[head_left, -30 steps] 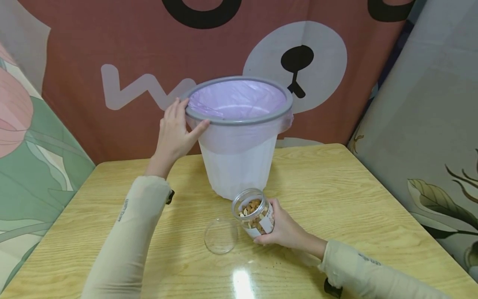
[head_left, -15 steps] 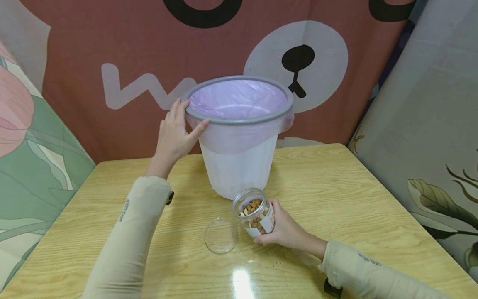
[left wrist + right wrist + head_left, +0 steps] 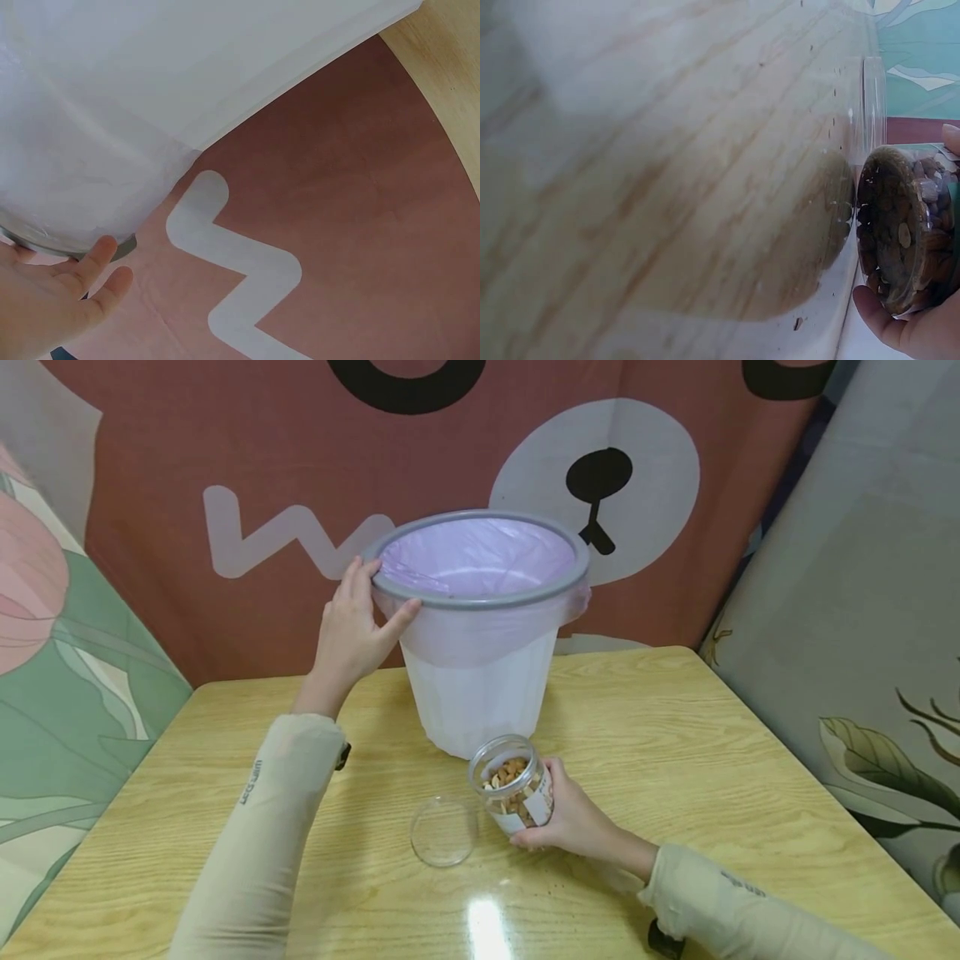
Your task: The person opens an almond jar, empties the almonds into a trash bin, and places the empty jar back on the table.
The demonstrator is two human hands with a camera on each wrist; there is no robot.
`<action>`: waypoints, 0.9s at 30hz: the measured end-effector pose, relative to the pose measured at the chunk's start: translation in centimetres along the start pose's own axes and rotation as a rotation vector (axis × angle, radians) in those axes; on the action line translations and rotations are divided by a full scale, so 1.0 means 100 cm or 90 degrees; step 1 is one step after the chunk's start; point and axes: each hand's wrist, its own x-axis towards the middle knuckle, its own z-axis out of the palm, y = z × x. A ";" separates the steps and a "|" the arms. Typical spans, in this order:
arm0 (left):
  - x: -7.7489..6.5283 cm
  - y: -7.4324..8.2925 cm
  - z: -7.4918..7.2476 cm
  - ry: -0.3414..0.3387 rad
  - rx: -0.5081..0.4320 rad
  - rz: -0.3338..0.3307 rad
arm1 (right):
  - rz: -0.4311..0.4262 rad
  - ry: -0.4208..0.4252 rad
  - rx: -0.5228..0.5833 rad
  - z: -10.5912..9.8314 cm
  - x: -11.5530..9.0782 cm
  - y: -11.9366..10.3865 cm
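Observation:
A white trash bin (image 3: 480,702) with a grey rim stands upright on the table, lined with a purple plastic bag (image 3: 480,556). My left hand (image 3: 347,631) rests on the rim's left side, thumb in front and fingers spread behind. In the left wrist view, fingertips (image 3: 103,247) lie against that rim. A clear, lidless jar of nuts (image 3: 531,806) is tilted toward the left in front of the bin, gripped round its right side by my right hand (image 3: 572,818). The right wrist view shows the jar's base (image 3: 889,232), close over the tabletop, with nuts inside.
A clear round lid (image 3: 444,832) lies on the wooden table (image 3: 360,893), left of the jar. Small dark crumbs dot the tabletop near the right wrist. A red printed cloth (image 3: 285,435) hangs behind the bin, and patterned cloths hang on both sides.
The jar and right hand shift very slightly to the right. The left hand stays at the rim, and the bin and lid keep their places.

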 end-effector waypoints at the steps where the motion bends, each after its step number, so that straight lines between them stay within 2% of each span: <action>1: 0.000 0.000 0.000 -0.001 -0.001 -0.001 | -0.002 0.004 -0.002 0.000 0.000 0.000; 10: 0.000 0.002 0.000 -0.008 -0.004 -0.011 | -0.010 0.075 -0.003 0.004 -0.010 0.003; 18: 0.001 0.002 0.000 -0.011 -0.004 -0.007 | -0.058 0.130 -0.005 0.001 -0.014 0.000; 25: 0.002 0.002 -0.001 -0.015 -0.004 -0.009 | -0.063 0.151 0.005 -0.011 -0.016 -0.037; 27: 0.002 0.002 0.000 -0.012 -0.006 -0.011 | -0.073 0.161 0.009 -0.014 -0.016 -0.039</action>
